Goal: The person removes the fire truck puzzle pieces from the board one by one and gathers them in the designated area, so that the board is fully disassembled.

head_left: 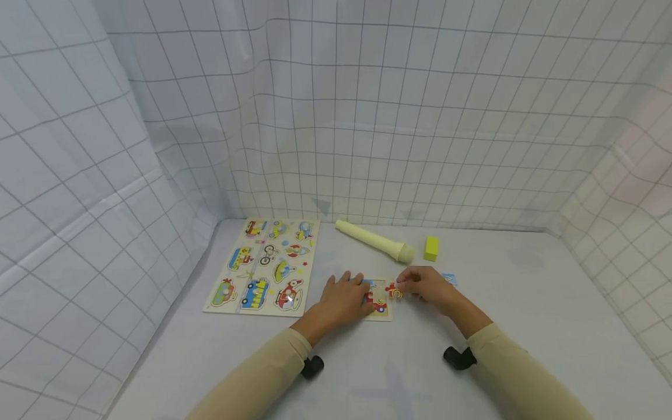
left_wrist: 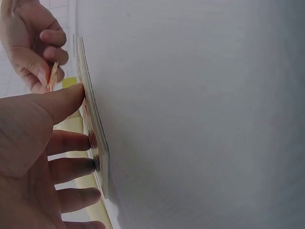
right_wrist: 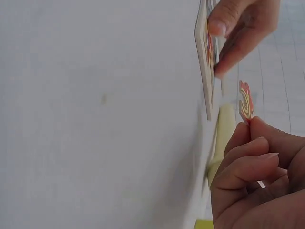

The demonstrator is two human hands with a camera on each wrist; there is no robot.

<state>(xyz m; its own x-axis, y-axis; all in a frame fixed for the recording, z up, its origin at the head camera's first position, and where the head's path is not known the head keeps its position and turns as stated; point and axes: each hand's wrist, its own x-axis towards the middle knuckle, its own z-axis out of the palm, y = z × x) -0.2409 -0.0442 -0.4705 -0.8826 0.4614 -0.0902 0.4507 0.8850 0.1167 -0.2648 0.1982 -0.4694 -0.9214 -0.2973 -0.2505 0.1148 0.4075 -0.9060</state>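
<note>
A small framed jigsaw puzzle (head_left: pixel 385 315) lies on the table, with red and blue pieces in its tray. My left hand (head_left: pixel 343 300) rests on its left part, fingers spread and fairly straight, hiding much of the picture. In the left wrist view the thumb (left_wrist: pixel 66 101) and fingertips touch the board's face. Between thumb and index finger, my right hand (head_left: pixel 427 286) pinches a red jigsaw piece (right_wrist: pixel 246 101) with a yellow curl on it. That piece is held up just right of the tray, near its upper right side.
Left of the hands lies a large vehicle peg puzzle board (head_left: pixel 273 268). Behind them are a pale yellow toy microphone (head_left: pixel 370 239) and a yellow block (head_left: pixel 431 248). Another blue piece (head_left: pixel 449 279) lies beyond the right wrist. Grid-patterned white curtains (head_left: pixel 420 116) surround the table.
</note>
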